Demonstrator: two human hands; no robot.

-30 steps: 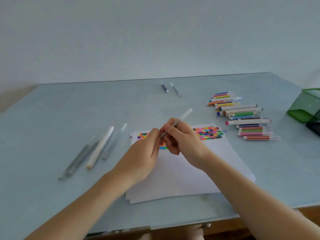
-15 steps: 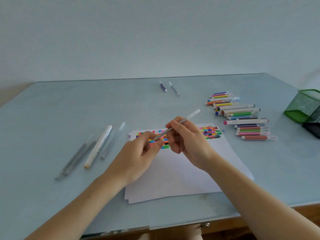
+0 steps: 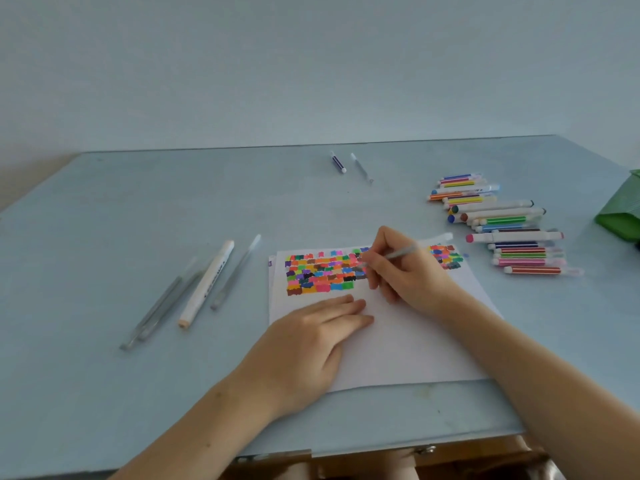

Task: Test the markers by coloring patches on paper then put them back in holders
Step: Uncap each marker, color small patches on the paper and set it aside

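A pale blue counter (image 3: 104,237) before a plain wall. We are pressing the left hand (image 3: 311,337), fingers straight and flat, on the paper (image 3: 398,341), probably to steady it, while the right hand (image 3: 405,275) is pinching a grey marker (image 3: 403,252) tip-down at the coloured patches (image 3: 322,271). Tested markers (image 3: 502,223) are lying right; the green holder (image 3: 620,209) far right. Lettering on the white marker (image 3: 207,282) is illegible.

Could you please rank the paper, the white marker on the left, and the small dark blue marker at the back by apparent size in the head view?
1. paper
2. white marker
3. dark blue marker, though it lies farthest away.
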